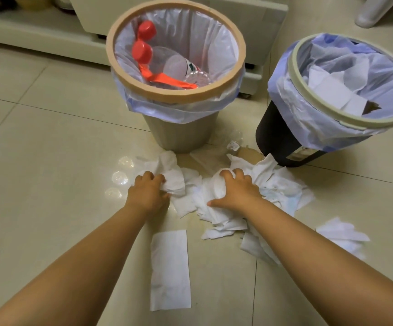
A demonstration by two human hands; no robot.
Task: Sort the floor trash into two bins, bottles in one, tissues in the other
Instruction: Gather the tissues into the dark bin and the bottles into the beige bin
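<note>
White tissues (282,184) lie heaped on the floor tiles in front of two bins. My left hand (147,190) is closed on a crumpled tissue (172,175) at the heap's left side. My right hand (236,190) presses down on and grips a wad of tissues (216,187) in the middle. The tan-rimmed bin (214,90) on the left holds clear plastic bottles (174,67) with red caps. The black bin (273,132) with a pale rim on the right holds tissues (332,90).
A flat unfolded tissue (169,269) lies between my forearms. Another crumpled tissue (342,234) sits to the right of my right arm. A white cabinet base (49,36) runs behind the bins, and a brown stain (249,154) marks the floor between them.
</note>
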